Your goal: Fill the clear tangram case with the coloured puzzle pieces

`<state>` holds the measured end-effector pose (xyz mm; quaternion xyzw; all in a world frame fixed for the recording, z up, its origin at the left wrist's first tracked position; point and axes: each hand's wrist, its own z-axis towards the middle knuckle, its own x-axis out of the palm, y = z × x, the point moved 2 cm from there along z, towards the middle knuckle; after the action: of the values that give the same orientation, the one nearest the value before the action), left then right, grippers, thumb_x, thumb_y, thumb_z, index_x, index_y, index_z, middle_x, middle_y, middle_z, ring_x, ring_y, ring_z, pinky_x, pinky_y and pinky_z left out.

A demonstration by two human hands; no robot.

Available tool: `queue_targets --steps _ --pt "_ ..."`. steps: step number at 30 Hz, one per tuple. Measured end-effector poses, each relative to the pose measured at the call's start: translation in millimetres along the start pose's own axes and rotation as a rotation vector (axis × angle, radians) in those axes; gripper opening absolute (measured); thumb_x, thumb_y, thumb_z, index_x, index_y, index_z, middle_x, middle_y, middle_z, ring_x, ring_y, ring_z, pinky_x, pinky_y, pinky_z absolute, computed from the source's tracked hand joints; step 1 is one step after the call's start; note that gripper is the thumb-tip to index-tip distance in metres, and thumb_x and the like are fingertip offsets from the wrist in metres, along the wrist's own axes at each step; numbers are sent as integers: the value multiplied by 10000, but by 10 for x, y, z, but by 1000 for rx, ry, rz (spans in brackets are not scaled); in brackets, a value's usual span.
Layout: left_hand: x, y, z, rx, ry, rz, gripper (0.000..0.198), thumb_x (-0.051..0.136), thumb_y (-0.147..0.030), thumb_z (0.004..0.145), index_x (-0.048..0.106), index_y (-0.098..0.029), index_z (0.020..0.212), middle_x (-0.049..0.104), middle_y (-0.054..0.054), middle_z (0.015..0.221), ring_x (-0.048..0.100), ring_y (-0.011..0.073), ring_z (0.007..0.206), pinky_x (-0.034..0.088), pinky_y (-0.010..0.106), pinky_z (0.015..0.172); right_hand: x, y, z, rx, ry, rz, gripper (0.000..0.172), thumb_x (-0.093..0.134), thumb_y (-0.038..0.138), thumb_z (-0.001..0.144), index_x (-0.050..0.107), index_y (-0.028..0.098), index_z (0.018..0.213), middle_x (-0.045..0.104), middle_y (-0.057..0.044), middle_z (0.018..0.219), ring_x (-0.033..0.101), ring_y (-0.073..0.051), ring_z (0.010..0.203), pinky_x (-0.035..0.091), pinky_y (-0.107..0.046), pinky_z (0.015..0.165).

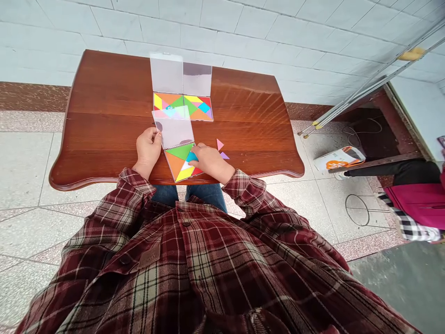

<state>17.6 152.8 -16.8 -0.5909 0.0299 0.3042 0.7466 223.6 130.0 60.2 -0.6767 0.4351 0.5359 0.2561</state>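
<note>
Near the table's front edge lies an open tangram case (173, 163) with green, orange, yellow, blue and red pieces in its tray. Its clear lid (174, 130) stands raised on the far side, and my left hand (149, 149) pinches the lid's left edge. My right hand (211, 162) reaches over the tray's right part, its fingers closed at a blue tangram piece (191, 157); the hand partly hides that piece and the red one. Just right of this hand, a pink triangle (220, 144) and a purple triangle (224, 156) lie loose on the wood.
Two more filled tangram cases (198, 108) sit side by side farther back, lids upright. The brown wooden table (111, 116) stands near a tiled wall (222, 28). At right are metal crutches (347, 106), a white-and-orange box (340, 158) and a seated person (413, 199).
</note>
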Motion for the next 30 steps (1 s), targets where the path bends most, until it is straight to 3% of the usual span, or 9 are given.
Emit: queue_targets --steps 11,15,18,22,26,30 --pt "6 50 13 13 -18 38 233 513 -434 852 554 -206 832 604 7 723 560 136 668 479 275 670 105 -64 -1 -16 -98 85 355 560 372 913 573 128 1170 590 -142 1163 592 -245 1023 448 -312 789" --pt "5 55 18 13 -14 34 209 518 -416 852 559 -212 837 605 5 730 564 140 675 489 282 684 42 -392 -25 43 -246 176 292 516 370 927 605 152 1100 622 -114 1081 583 -229 968 432 -320 809" --pt "-9 44 18 13 -15 29 196 528 -406 848 557 -215 816 599 1 712 558 140 670 490 280 680 1 -759 -35 202 -301 182 265 491 321 928 615 146 1083 633 -122 1057 579 -233 964 428 -324 814" --pt "-34 15 15 18 -16 33 188 538 -395 843 553 -220 775 595 2 700 552 144 670 484 282 682 28 -1033 -3 368 -233 162 286 525 303 900 613 135 1114 640 -138 1084 590 -242 964 441 -328 795" --pt "-48 -9 8 5 -9 48 179 530 -379 847 550 -216 776 580 -3 691 543 140 653 478 284 677 106 -1001 100 394 -167 187 358 616 366 845 611 134 1117 631 -147 1127 607 -237 932 449 -324 769" --pt "-46 -3 10 16 -5 57 179 522 -374 845 556 -207 793 581 -5 694 537 130 660 470 266 670 147 -983 209 414 -134 256 269 663 287 794 620 140 1015 657 -125 1054 607 -213 880 441 -307 743"
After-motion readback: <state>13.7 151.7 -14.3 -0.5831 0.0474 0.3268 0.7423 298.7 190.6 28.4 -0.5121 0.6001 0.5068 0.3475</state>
